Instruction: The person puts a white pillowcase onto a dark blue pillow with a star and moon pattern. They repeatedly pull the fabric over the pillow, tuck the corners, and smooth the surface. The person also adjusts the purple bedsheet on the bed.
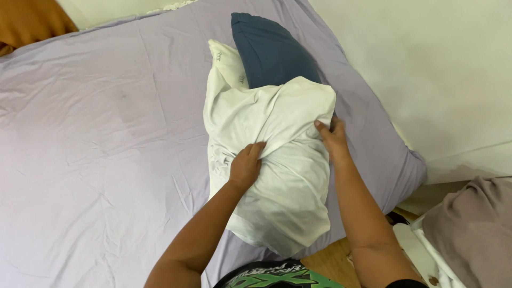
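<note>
Near the lilac-sheeted bed's point(96, 133) right edge: left hand point(245, 166) and right hand point(333, 140) both bunch-grip white cotton pillowcase point(277, 160) half over dark blue pillow point(272, 50). Best pulled evenly, both sides together.

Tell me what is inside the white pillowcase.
A dark blue pillow sticks out of the white pillowcase; its lower part is covered. The left hand and right hand grip the cloth.

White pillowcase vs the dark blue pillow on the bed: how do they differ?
The white pillowcase is loose and wrinkled; the dark blue pillow looks smooth and filled. Both hands, left hand and right hand, grip the pillowcase, not the bare blue part. The pillowcase shows more area than the pillow. Both lie on the lilac sheet.
</note>
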